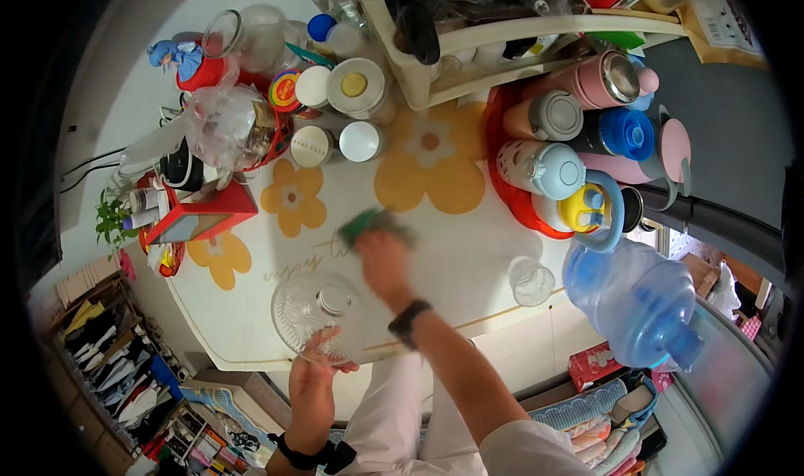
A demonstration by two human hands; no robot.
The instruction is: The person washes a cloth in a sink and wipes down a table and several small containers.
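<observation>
My left hand (315,374) grips the near rim of a clear ribbed glass dish (295,317), round with a small raised circle in its middle. The dish is tilted over the front part of the table. Farther forward and to the right, my right hand (385,262) presses a dark green cloth (362,223) onto the tabletop. Motion blurs the cloth and the fingertips, and the palm is hidden from above. Beneath both hands lies a pale table cover (435,267) printed with yellow flowers and lettering.
To the right stand a clear drinking glass (530,282), a big blue water jug (636,300) and a red tray (511,200) of bottles. Several lidded jars (360,141) stand at the back, beside a cream rack (419,87). A red-framed stand (205,218) is at left.
</observation>
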